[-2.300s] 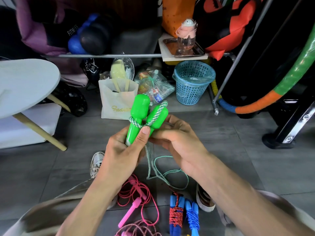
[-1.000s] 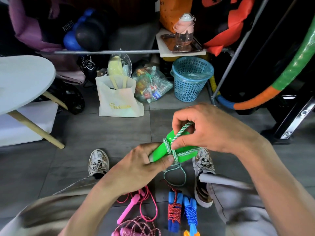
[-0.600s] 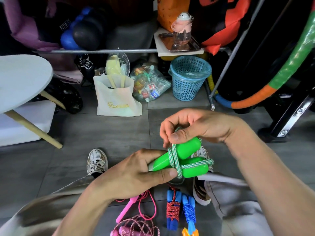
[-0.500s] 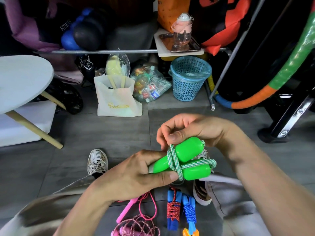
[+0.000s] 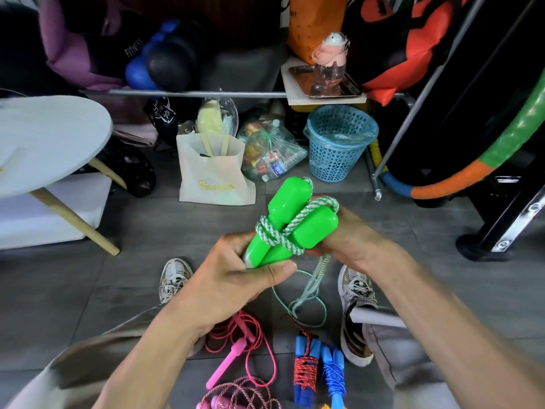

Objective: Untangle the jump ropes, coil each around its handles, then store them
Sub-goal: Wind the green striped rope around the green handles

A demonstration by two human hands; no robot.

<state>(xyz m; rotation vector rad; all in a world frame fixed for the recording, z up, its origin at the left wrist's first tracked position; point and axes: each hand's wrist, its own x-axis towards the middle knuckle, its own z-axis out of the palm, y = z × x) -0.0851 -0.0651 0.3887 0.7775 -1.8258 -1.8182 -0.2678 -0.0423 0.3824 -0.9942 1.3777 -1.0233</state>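
A grey tiled floor (image 5: 88,290) fills most of the view, and everything here is placed against the blue mesh basket (image 5: 339,146) standing on it near the back. Far left of the basket a round white table (image 5: 50,137) on slanted wooden legs juts in; right of it a thick hoop (image 5: 477,166) banded green, orange and blue curves past a black stand. Directly above the basket a metal rail (image 5: 191,93) runs leftward under dark bags, one printed "FITNESS" (image 5: 133,48), and a small shelf with a metal tray (image 5: 327,87) carries a pink-capped bottle (image 5: 328,59). Just left of the basket lies a clear plastic bag (image 5: 269,152) of packets whose labels are too small to read, and beyond that a white tote bag (image 5: 215,178) with gold script that appears to say "Fashion". In front of the basket, in mid-air, are the two green handles (image 5: 292,222) of the jump rope, side by side and tilted with their rounded ends up. A green-and-white rope (image 5: 280,234) crosses around them in a few turns, its loose tail hanging to the floor between two grey sneakers (image 5: 174,278). The left hand (image 5: 233,281) grips the handles' lower ends, thumb across the front; the right hand (image 5: 351,240) holds them from behind at the upper end, its fingers mostly hidden. Nearest the camera, lying on the floor, are a loose pink rope (image 5: 241,343) with pink handles and two blue-handled ropes (image 5: 318,367) already coiled, one red, one blue.
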